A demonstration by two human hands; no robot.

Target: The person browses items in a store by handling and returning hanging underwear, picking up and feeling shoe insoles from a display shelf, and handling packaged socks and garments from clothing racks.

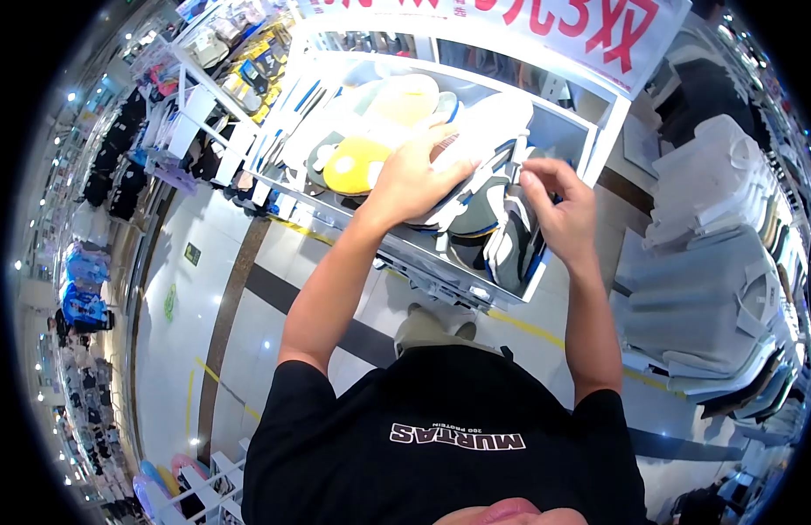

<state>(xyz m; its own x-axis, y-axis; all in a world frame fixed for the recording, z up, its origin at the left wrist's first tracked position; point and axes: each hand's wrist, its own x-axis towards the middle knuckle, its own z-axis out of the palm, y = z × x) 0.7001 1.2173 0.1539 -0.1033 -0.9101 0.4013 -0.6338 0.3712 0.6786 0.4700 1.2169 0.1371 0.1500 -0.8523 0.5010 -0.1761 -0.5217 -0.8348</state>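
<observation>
A white-framed bin (556,122) holds many slippers, lit very brightly at the left. My left hand (416,179) lies over the middle of the pile with its fingers spread, touching the slippers beside a yellow one (353,166). Grey and white slippers (480,210) stand on edge in the right part of the bin. Above their right end is my right hand (559,201), thumb and index finger curled close together at a pale strap or edge. Whether something is pinched there is too small to make out.
A sign with red characters (589,39) crosses the bin's back. Shirts on hangers (703,297) hang at the right. Racks of packaged goods (99,289) line the left. Yellow tape (528,327) marks the tiled floor (187,302).
</observation>
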